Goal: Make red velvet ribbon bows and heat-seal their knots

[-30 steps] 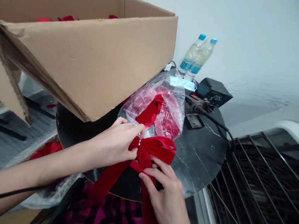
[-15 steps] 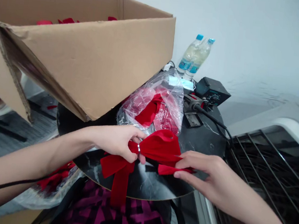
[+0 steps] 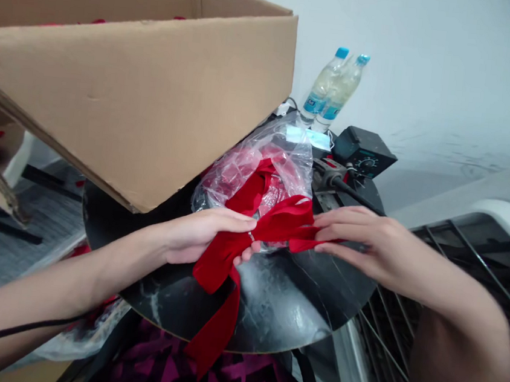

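Observation:
A red ribbon bow [image 3: 281, 221] with a small silvery band at its middle is stretched between my two hands, over the near part of the black table. My left hand [image 3: 214, 232] grips it beside the band, thumb on top and fingertips showing below. My right hand [image 3: 355, 232] pinches the loops and a tail at the right end. Another tail hangs down past the table edge over my lap. Just behind the bow lies a clear plastic bag [image 3: 293, 149] with more red ribbon pieces [image 3: 248, 193] inside.
A large cardboard box [image 3: 192, 93] with red pieces in it stands at the left. Two bottles [image 3: 323, 89], a face mask [image 3: 308, 138], a black dial box [image 3: 363, 152] and a cable [image 3: 357, 195] sit at the back. A wire rack [image 3: 466, 262] borders the right.
Both hands have lifted the bow a little away from me, toward the bag. My left hand has turned, its thumb now on top at the band, and the hanging tail has swung.

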Available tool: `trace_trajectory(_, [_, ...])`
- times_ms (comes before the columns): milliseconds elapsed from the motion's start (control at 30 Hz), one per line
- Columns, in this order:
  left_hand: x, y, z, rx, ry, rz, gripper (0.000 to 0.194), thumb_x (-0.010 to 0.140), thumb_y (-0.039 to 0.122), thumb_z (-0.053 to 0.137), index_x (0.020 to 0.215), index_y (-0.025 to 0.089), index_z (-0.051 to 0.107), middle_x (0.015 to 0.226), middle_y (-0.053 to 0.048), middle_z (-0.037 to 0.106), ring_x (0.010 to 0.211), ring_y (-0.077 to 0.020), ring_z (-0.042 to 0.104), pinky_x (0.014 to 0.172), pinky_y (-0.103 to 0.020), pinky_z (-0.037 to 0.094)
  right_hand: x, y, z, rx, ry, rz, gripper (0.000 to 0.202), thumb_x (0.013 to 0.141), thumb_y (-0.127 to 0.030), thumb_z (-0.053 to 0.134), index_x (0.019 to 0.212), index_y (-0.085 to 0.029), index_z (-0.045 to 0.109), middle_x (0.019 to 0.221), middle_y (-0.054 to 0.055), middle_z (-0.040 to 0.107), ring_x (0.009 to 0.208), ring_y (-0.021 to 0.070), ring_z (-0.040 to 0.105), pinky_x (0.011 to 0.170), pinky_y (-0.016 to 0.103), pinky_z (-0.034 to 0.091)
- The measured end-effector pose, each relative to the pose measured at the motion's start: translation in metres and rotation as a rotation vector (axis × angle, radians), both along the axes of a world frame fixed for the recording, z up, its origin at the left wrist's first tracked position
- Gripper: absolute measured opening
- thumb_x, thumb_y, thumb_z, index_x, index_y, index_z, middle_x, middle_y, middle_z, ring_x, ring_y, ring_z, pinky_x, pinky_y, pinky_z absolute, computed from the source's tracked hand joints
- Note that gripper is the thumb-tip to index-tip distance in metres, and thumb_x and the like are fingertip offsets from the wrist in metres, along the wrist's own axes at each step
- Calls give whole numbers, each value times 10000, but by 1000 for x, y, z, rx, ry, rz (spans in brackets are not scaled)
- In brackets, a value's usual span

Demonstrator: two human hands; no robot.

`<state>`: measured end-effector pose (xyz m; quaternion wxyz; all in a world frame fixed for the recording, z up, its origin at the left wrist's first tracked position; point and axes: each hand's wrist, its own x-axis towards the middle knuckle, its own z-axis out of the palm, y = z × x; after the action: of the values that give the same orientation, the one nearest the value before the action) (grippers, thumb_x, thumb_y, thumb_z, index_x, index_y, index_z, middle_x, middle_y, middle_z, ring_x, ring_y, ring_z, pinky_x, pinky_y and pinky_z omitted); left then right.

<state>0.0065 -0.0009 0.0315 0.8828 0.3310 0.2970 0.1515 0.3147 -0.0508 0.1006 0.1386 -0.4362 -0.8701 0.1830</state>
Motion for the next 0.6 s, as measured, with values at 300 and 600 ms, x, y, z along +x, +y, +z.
trace_trajectory(300, [12,0,-14,130,-34,247,135,925,221,735,931,196,603,825,7,676,735,-123,685,744,-245,563,-96,-39,-53,-299,733,-509,101,887,-324,797,816,-257,825,792,9,810,723,189,767,707,269,617])
trace_trajectory(600, [12,-10,-25,443,56,298,115,972,236,652,1075,196,686,899,2,740,791,-120,688,751,-227,531,-112,-13,-73,-594,957,-576,253,829,-393,819,774,-149,776,713,67,780,549,131,680,514,222,514])
